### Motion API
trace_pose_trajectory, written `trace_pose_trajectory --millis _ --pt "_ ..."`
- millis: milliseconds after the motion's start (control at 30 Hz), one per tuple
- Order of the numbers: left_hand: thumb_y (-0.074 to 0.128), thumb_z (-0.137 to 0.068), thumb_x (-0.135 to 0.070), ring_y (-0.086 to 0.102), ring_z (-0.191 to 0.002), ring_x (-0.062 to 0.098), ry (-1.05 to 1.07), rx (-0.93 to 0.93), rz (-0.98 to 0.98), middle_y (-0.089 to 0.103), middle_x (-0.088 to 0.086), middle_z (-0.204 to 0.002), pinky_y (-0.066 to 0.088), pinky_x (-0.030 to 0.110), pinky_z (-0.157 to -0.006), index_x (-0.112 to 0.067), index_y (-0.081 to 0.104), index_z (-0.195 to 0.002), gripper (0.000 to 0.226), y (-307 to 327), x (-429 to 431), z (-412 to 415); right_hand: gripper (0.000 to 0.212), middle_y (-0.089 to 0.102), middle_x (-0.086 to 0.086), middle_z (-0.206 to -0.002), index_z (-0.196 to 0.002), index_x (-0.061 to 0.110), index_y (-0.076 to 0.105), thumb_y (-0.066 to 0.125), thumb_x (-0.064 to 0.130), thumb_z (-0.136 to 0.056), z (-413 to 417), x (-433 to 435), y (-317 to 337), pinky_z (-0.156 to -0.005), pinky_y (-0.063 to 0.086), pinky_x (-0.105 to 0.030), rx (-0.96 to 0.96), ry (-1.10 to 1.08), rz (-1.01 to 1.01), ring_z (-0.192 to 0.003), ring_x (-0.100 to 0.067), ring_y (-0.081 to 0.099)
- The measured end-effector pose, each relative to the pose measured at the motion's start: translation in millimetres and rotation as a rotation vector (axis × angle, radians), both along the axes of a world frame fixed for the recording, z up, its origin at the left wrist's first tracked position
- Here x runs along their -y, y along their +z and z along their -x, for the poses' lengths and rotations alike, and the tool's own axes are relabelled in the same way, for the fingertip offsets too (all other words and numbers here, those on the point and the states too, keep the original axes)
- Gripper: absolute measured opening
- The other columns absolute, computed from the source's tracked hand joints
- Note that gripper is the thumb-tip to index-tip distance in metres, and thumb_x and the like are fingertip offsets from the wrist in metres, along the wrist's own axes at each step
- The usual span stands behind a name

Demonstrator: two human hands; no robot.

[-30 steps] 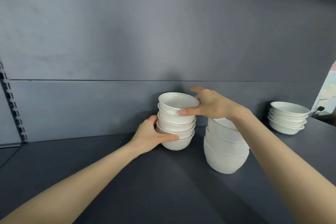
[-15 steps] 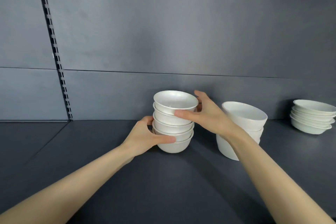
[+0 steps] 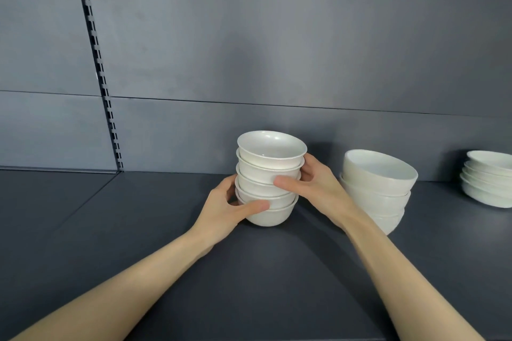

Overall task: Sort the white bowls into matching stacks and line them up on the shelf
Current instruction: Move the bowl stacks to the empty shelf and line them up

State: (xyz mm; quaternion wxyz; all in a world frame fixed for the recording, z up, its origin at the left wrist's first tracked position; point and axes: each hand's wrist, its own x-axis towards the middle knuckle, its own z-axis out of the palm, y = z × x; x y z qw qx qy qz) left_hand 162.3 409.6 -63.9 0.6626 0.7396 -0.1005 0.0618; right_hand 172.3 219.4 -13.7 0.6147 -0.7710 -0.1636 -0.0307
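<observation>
At the middle of the dark grey metal shelf point(image 3: 249, 271), a stack of small, deep white ceramic bowls point(image 3: 267, 183) appears to rest on its base, close to the grey back panel point(image 3: 277, 50). Both hands are clamped on it from opposite sides. The left hand point(image 3: 230, 209), coming in from seven o'clock, wraps the lowest bowls with its thumb across the front. The right hand point(image 3: 315, 188), from four o'clock, grips the middle bowls, thumb in front and fingers behind. Holding low and higher up at once probably keeps the nested bowls from tilting or sliding apart while the stack is shifted or squared up.

At three o'clock from it, just beside the right wrist, sits a stack of larger, wide white bowls point(image 3: 379, 188), its top bowl slightly tipped. Farther toward three o'clock, at the frame edge, lies a stack of shallow white bowls point(image 3: 487, 177). The three kinds look already sorted, so the step in hand seems to be lining this stack up with the others.
</observation>
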Motion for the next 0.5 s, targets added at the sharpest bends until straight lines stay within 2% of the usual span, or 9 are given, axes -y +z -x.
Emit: trace_pose_trajectory --millis 200,367,500 --pt "0.083 -0.070 -0.013 0.064 -0.102 -0.001 -0.015 0.030 0.009 0.071 -0.016 -0.105 0.052 0.018 -0.083 -0.024 0.061 -0.118 0.054 2.5 -1.1 -0.8 0.053 0.069 0.009 -0.112 -0.124 0.014 0.057 0.076 0.004 -0.076 2.7 0.4 -0.1 -0.072 0.050 -0.010 0.025 -0.017 -0.058 -0.096 0.002 0.067" --pt "0.084 -0.068 -0.013 0.066 -0.099 0.001 -0.002 0.039 -0.009 0.073 -0.016 -0.101 0.052 0.021 -0.084 -0.024 0.065 -0.112 0.049 4.2 -1.9 -3.9 0.051 0.070 0.012 -0.107 -0.120 0.016 0.059 0.075 -0.002 -0.075 4.6 -1.7 0.3 -0.071 0.050 -0.010 0.048 -0.011 -0.077 -0.092 0.003 0.067" --pt "0.083 -0.069 -0.012 0.065 -0.102 0.002 -0.015 0.036 0.002 0.072 -0.014 -0.104 0.052 0.022 -0.086 -0.022 0.064 -0.115 0.050 2.5 -2.1 -3.4 0.049 0.070 0.014 -0.106 -0.120 0.018 0.060 0.075 0.002 -0.076 4.1 -1.7 0.8 -0.072 0.050 -0.010 0.046 -0.012 -0.092 -0.094 0.003 0.067"
